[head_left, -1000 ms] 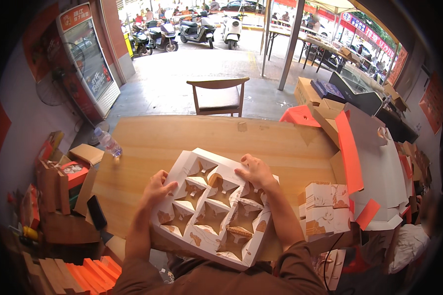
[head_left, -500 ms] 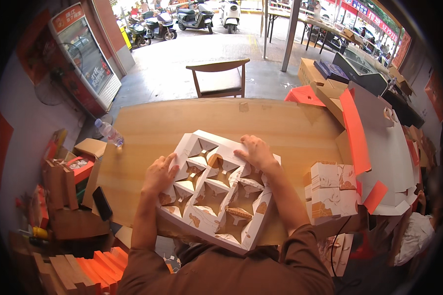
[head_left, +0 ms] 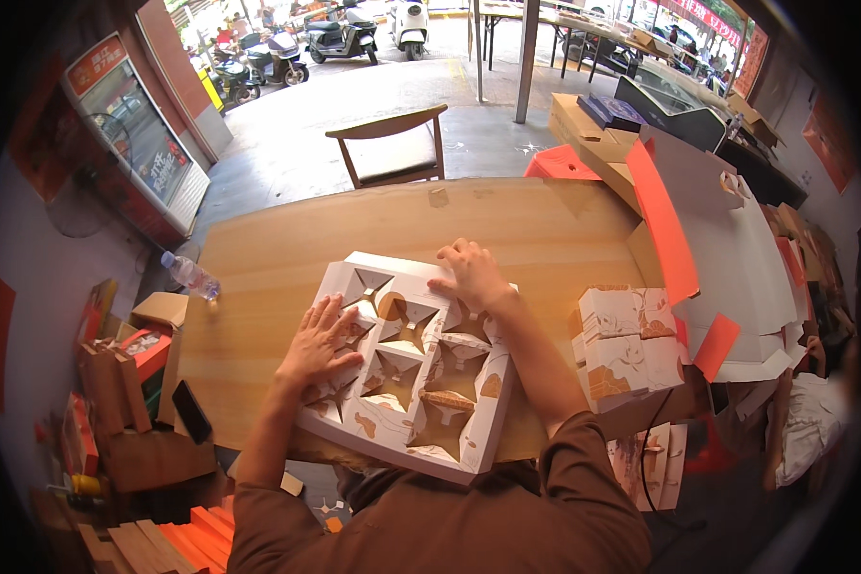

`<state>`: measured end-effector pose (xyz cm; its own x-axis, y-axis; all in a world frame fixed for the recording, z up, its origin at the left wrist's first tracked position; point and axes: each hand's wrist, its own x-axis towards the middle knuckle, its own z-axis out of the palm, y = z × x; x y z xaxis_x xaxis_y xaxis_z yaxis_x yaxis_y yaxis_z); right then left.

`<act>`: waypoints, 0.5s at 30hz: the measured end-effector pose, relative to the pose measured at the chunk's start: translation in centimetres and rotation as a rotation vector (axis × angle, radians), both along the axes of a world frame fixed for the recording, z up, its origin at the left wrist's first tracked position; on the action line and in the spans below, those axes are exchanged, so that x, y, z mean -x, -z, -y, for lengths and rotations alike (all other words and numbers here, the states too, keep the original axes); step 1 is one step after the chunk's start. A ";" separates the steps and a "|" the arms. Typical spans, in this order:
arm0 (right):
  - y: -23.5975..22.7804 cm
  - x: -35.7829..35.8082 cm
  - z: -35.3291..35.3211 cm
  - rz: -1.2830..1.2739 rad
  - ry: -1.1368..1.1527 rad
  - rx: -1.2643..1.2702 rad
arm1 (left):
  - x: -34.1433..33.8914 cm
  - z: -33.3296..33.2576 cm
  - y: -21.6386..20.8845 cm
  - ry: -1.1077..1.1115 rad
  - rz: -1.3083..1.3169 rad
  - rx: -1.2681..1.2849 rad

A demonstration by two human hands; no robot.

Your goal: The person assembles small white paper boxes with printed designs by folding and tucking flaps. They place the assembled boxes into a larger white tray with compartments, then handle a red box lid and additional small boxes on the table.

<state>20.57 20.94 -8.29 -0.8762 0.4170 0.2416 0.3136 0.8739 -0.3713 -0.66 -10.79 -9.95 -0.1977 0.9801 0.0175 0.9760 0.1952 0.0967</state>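
Both hands flat on the divider tray point(head_left: 407, 383) on table point(head_left: 536, 230): left hand point(head_left: 318, 340) fingers spread, right hand point(head_left: 469, 275) loosely open, gripping nothing.

Left hand point(head_left: 321, 337): palm down, fingers spread flat, wrist straight, forearm entering from lower edge. Right hand point(head_left: 472, 273): palm down, fingers extended and slightly curled, reaching further forward than left. Both arms in brown sleeves pushed to elbow. Neither hand gripping.
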 end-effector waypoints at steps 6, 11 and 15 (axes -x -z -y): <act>0.0 -0.8 -2.8 -0.116 -0.051 0.208 | 3.0 1.1 0.4 -0.244 0.004 0.010; 2.4 0.2 -2.3 -0.128 -0.030 0.045 | 4.8 1.4 1.0 -0.355 -0.017 0.002; 4.3 1.3 -1.1 0.083 0.006 -0.054 | 4.8 1.6 1.1 -0.361 -0.032 -0.014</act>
